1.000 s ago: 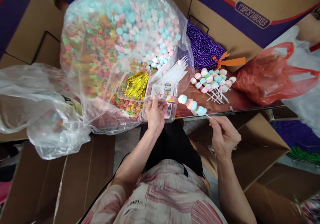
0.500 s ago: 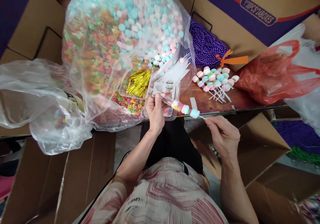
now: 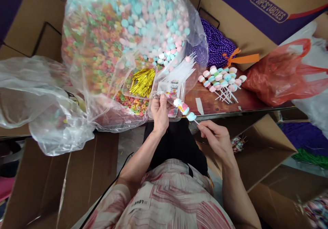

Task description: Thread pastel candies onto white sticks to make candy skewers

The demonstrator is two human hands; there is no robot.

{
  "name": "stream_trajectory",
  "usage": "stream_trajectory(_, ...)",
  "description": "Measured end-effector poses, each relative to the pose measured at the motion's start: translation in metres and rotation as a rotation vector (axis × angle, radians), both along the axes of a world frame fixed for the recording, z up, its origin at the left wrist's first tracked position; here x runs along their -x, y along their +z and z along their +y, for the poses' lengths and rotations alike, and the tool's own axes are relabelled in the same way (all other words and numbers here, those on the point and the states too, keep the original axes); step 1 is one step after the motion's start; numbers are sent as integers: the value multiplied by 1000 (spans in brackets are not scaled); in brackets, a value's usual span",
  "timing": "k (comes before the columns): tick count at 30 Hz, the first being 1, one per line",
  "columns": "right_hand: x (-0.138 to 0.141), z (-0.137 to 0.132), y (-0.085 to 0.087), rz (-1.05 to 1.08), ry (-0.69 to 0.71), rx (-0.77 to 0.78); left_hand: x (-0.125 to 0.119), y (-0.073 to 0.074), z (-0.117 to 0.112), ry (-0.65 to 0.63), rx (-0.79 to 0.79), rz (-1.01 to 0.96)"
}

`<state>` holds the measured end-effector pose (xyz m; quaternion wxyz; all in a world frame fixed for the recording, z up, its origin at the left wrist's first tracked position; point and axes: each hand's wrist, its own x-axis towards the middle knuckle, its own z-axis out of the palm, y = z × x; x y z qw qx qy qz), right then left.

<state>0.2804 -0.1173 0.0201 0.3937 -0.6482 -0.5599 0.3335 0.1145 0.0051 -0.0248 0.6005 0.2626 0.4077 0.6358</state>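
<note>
Right now we are pinching the candy skewer [image 3: 185,110] by its stick in our right hand [image 3: 216,139], its long axis slanting up-left toward our left hand [image 3: 160,113], which is gripping a clear sleeve [image 3: 167,95] over the worktop [image 3: 217,104].

purple beads [image 3: 216,44] | red bag [image 3: 282,75] | gold twist ties [image 3: 143,82]

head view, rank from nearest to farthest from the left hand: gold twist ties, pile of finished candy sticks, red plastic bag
From the left hand:
1. gold twist ties, just above it, in a clear tray.
2. pile of finished candy sticks, to the right on the table.
3. red plastic bag, far right.
</note>
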Motion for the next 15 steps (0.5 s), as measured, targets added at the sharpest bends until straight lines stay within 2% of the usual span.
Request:
stream_trajectory(2,2,1,2,61,44,64,0,-1,0,11,-7,-2)
stream_trajectory(5,4,2,3,99,35,90,1,2,0,-1,-5,9)
stream_trajectory(8,5,2,-2,15,55,57,1,9,-2,-75,18,11)
stream_trajectory(13,14,5,-16,-377,78,-200,0,15,-10,-184,35,-22)
stream_trajectory(15,20,8,-19,-473,113,-302,-1,16,-13,-219,46,-46)
